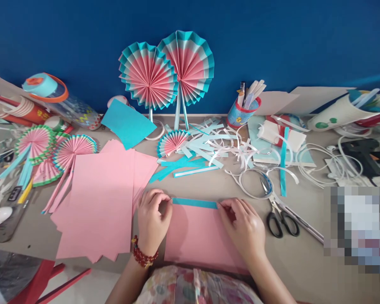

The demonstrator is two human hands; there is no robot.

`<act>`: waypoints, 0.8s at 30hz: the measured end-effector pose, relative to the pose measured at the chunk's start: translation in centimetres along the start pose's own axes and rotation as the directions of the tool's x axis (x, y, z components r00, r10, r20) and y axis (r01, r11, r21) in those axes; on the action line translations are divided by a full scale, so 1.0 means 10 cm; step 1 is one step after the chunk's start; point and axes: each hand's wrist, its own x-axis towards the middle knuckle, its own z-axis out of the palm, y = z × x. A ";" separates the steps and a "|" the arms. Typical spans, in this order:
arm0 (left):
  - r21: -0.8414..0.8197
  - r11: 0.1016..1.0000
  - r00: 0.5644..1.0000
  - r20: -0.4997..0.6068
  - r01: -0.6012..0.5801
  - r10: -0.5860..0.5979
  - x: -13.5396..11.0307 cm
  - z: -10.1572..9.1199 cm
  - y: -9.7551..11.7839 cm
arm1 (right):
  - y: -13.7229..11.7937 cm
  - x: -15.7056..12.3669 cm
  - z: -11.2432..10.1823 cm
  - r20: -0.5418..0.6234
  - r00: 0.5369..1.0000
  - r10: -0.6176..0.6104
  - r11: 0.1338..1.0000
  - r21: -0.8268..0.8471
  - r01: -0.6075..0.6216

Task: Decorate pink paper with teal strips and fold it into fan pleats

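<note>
A teal paper strip [194, 203] lies along the far edge of a pink paper sheet [199, 236] in front of me. At the strip's left end, my left hand [153, 215] pinches it between thumb and forefinger. My right hand [242, 221] pinches the other end, its lower fingers curled over the pink sheet. The strip is stretched straight between the two hands. To the left sits a stack of pink paper [103, 202]. Black-handled scissors [275, 207] rest just right of my right hand, partly open.
Beyond the sheet are loose teal strips [180, 166] and a heap of white strips [221, 135]. Finished paper fans [148, 78] lean on the blue wall. A pen cup [243, 110], a water bottle [72, 103], a glue gun [364, 156] and small fans [74, 150] stand or lie around.
</note>
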 end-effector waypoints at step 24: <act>0.030 0.999 1.000 0.001 -0.018 0.018 0.01 0.00 0.03 | -0.01 0.00 0.01 0.011 1.000 0.003 1.000 -0.007 -0.003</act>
